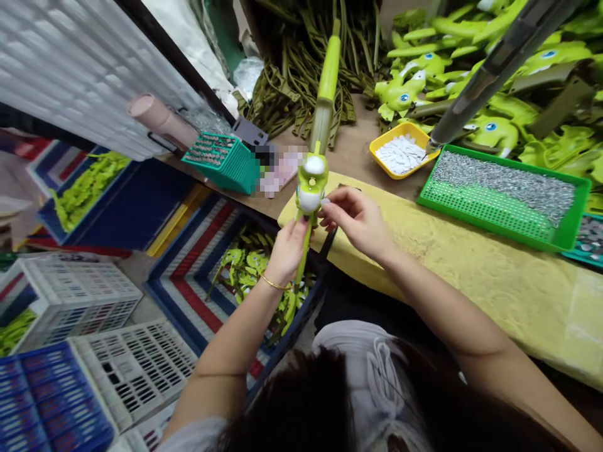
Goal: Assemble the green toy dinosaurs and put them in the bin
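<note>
A long lime-green plastic toy [313, 179] with a white round middle part stands nearly upright over the front edge of the bench. My left hand [286, 248] is wrapped around its thin lower stem. My right hand [354, 216] pinches at the white part from the right side, fingers pressed together. A thin gold bracelet sits on my left wrist.
A green tray of small metal screws [504, 194] and a yellow dish of white pieces [400, 150] lie on the bench. A hanging power screwdriver [490, 69] points at the dish. Heaps of green toy parts [494, 81] fill the back. A striped crate with finished toys [245, 270] sits below.
</note>
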The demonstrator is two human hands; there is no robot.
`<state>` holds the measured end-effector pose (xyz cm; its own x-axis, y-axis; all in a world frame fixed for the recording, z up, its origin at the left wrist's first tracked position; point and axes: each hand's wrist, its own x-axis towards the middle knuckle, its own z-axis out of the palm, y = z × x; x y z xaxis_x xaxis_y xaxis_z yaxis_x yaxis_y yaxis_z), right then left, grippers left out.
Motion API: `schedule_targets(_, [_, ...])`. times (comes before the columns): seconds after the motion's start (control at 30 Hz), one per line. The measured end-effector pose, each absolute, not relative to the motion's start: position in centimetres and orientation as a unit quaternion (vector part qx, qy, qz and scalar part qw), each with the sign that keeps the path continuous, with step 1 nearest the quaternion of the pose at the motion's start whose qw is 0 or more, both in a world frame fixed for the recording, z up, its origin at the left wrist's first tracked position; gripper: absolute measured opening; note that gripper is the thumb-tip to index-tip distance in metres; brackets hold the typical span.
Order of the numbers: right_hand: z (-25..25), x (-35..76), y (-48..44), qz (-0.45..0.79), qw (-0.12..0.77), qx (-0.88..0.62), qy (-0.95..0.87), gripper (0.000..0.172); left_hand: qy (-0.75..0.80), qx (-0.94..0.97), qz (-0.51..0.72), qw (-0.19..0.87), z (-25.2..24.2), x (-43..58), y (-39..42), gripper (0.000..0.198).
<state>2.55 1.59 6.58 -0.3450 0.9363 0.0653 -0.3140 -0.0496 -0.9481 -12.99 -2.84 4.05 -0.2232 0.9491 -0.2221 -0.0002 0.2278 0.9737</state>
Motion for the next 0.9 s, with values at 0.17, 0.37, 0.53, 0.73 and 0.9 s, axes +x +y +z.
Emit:
schedule_targets(0.17, [6.3, 1.9, 1.2, 0.606, 0.445, -0.335, -0.568, 0.042, 0.599, 0.41, 0.477, 0.496, 3.7, -13.9, -4.1, 0.052])
schedule_targets(0.37, [3.0, 1.3, 0.6, 0.315, 0.095, -0.519, -0.789, 0.054, 0.678, 0.508, 0.389, 0.362, 3.1, -17.8, -6.6, 0.055])
schedule_targets(0.53, [2.2, 2.3, -0.5, 0.299, 0.093, -0.555, -0.771, 0.035, 0.733, 0.53, 0.319, 0.281, 3.0, -20.7, -9.8, 0.038])
schedule_targets(0.73, [2.7, 9.2, -3.5, 0.42, 0.273, -0.552, -0.667, 0.055, 0.768, 0.583, 0.182, 0.192, 1.6, -22.1, -14.9, 0.033])
schedule_targets(0.9, [2.3, 11.5, -5.9, 0.359, 0.307, -0.53, -0.704, 0.048, 0.745, 0.657, 0.035, 0.106, 0.0, -22.4, -16.8, 0.037])
